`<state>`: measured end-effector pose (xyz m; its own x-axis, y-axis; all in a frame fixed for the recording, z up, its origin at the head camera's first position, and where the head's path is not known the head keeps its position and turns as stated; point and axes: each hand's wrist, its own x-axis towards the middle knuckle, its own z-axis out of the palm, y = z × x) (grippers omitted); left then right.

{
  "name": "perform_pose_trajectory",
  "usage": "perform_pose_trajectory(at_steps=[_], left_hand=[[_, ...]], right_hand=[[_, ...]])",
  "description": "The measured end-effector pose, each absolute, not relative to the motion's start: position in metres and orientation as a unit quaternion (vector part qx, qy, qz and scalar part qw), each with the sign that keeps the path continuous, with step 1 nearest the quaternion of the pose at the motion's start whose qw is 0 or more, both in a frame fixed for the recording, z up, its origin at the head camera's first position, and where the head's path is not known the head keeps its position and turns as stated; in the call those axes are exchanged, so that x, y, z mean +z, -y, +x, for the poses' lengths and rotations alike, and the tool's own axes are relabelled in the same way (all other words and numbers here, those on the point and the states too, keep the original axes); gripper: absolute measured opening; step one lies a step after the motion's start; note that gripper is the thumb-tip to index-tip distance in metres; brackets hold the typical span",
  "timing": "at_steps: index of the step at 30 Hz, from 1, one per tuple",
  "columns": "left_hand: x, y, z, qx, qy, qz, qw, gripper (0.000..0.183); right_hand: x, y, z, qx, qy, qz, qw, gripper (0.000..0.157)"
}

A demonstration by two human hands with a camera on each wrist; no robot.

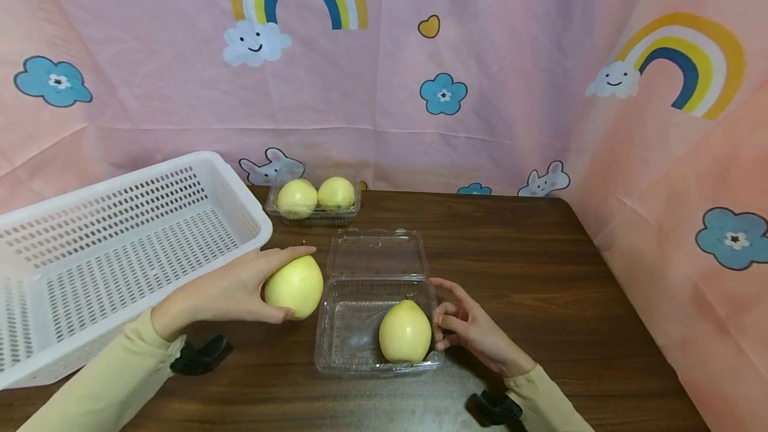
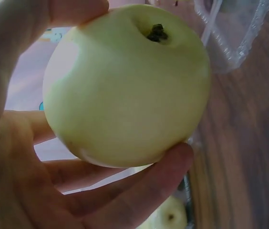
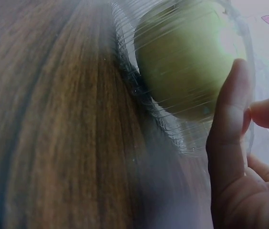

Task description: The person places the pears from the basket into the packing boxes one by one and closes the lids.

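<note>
My left hand (image 1: 240,289) grips a round, pale yellow-green pear (image 1: 295,287), thumb on one side and fingers on the other. The left wrist view shows the dark, sunken end of this held pear (image 2: 125,90). Just right of it lies a clear plastic clamshell box (image 1: 351,332), its lid (image 1: 378,254) folded back away from me. Inside the box's right half sits another pear (image 1: 405,333), stem upward. At the right wall, my right hand (image 1: 477,332) pinches the box's rim. Through the ribbed side, the right wrist view shows the boxed pear (image 3: 182,62).
A large white perforated basket (image 1: 138,245) stands at the left, close to my left forearm. Behind the open box is another clear box (image 1: 321,219) with two pears (image 1: 297,199) in it. Pink printed cloth (image 1: 384,105) hangs behind the dark wooden table (image 1: 576,299).
</note>
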<state>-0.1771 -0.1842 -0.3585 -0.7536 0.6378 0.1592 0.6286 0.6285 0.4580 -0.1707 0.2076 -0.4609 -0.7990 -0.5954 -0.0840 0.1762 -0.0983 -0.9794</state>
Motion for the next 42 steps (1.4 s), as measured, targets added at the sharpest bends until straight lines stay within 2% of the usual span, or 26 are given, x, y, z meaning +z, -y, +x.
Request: perform_pose_trajectory(at_steps=[15,22,42], left_hand=[[-0.367,0.164,-0.165,0.274,-0.888,0.368,0.033,0.081],[-0.37,0.151,-0.164,0.261,-0.899,0.349,0.049,0.08],[-0.377,0.114,-0.166,0.184,-0.913,0.362,0.042,0.081]], right_hand=[[-0.462,-0.208,-0.172,-0.715,-0.625,-0.173,0.261,0.063],[-0.462,-0.207,-0.172,-0.713,-0.629,-0.174,0.258,0.063],[-0.454,-0.207,-0.174,-0.665,-0.682,-0.175,0.249,0.061]])
